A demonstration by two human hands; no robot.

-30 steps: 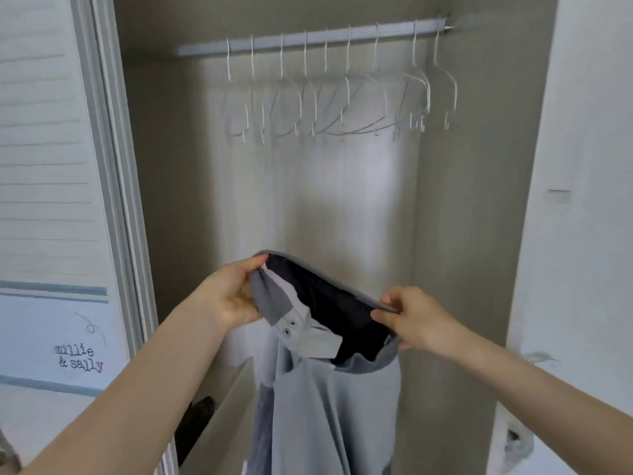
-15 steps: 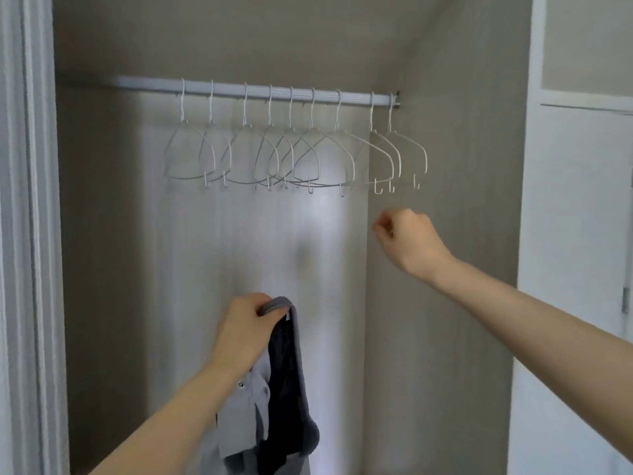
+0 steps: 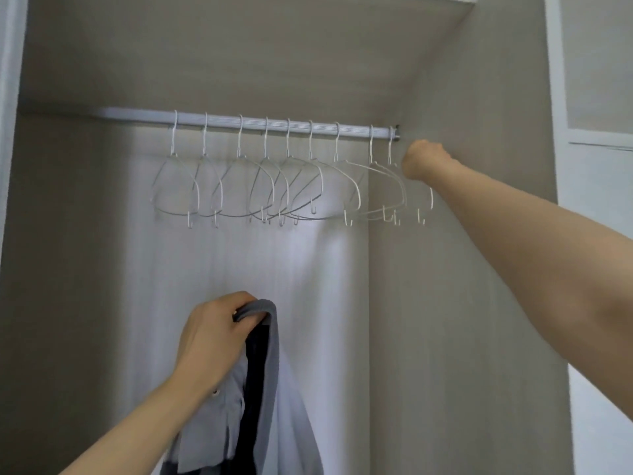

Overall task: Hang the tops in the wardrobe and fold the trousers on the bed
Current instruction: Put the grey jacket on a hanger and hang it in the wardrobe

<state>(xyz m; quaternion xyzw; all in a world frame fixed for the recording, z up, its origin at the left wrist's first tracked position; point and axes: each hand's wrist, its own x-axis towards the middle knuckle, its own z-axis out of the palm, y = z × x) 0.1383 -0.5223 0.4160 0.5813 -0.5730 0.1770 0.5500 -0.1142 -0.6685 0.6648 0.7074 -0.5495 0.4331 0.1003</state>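
Note:
My left hand [image 3: 219,341] grips the collar of a grey top [image 3: 270,389] with a dark inner lining. The top hangs down low in the middle of the open wardrobe. My right hand [image 3: 423,161] is stretched up to the right end of the white rail [image 3: 274,123]. Its fingers are curled at the neck of the rightmost white wire hanger [image 3: 394,186], and its fingertips are hidden behind the knuckles. Several more bare white hangers [image 3: 239,190] hang along the rail to the left.
The wardrobe's right side wall [image 3: 462,269] stands close behind my right arm. A white door frame [image 3: 10,97] borders the left, and a white panel [image 3: 599,166] the right. Below the hangers the back wall [image 3: 205,269] is bare.
My right hand let go of the top and rose to the rightmost hanger on the rail. My left hand keeps the top by its collar, and my view tilted upward.

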